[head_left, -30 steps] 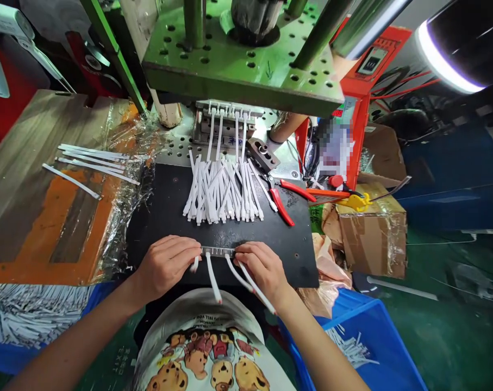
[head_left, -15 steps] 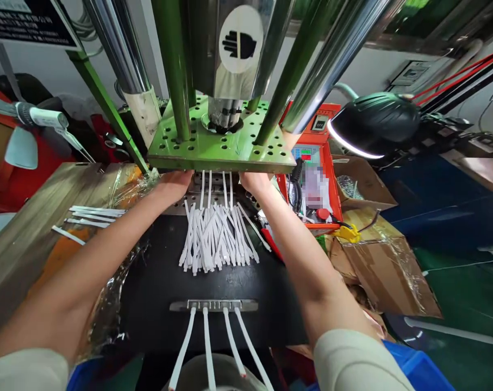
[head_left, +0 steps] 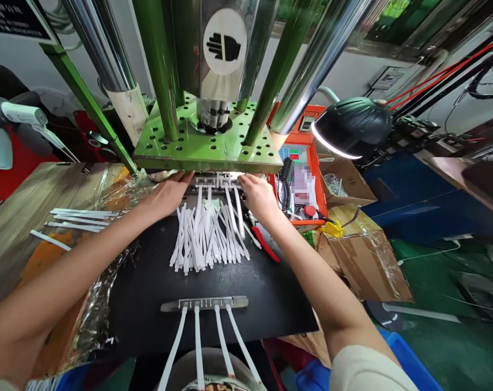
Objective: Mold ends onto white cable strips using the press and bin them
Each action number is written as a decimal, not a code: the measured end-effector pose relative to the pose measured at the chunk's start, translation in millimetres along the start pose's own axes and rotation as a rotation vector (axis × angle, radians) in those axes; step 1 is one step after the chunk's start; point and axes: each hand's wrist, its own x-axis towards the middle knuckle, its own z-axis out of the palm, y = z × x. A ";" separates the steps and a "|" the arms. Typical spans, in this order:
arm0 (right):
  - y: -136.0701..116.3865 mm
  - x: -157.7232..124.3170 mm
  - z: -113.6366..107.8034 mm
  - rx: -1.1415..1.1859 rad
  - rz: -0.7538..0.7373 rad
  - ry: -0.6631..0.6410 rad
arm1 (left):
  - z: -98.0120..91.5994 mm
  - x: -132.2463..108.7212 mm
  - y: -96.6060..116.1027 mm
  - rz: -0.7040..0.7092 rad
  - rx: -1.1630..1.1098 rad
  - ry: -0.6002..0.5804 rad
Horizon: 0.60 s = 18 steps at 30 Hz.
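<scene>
Both arms stretch forward, hands angled in beneath the green press plate [head_left: 207, 157]. The right hand's [head_left: 261, 198] fingers are closed on one end of a metal bar [head_left: 219, 183] trailing white strips [head_left: 199, 202]; the left hand's [head_left: 170, 191] fingertips are at its other end, partly hidden, their closure impossible to tell. An open cardboard box [head_left: 358, 190] holds glittering bits [head_left: 334, 184]; a red case [head_left: 320, 182], black cable [head_left: 286, 171].

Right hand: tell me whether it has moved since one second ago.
Yes. Judged against the black board, the right hand has moved forward, from the board's near side to about its far edge, by the green plate.
</scene>
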 end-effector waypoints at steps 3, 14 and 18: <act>12.0 -91.4 -13.7 0.146 0.006 0.031 | -18.4 -75.9 49.5 0.072 -0.126 -0.008; 59.5 -309.0 -36.6 0.183 0.166 -0.103 | -12.7 -215.1 131.4 0.030 -0.012 -0.080; 15.9 -292.4 -6.1 0.215 -0.016 -0.042 | -32.7 -234.9 83.7 0.097 -0.069 -0.021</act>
